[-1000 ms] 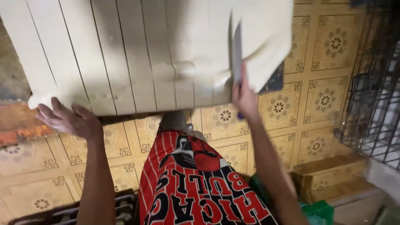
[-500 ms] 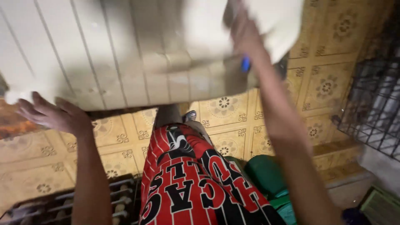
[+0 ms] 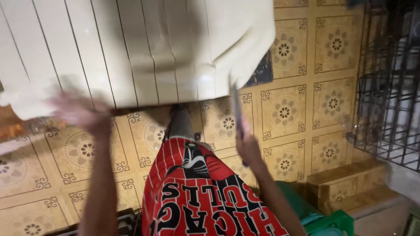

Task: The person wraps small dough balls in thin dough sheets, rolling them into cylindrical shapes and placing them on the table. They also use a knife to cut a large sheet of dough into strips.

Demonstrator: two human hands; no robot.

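Two hands, left (image 3: pixel 81 114), right (image 3: pixel 248 146), ribbed cream panel (image 3: pixel 131 48), slim blade (image 3: pixel 236 109)

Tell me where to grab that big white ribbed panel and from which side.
Grip the white ribbed panel along its near bottom edge, coming from below: that long edge hangs free over the tiled floor, beside the left hand. This is a judgement.
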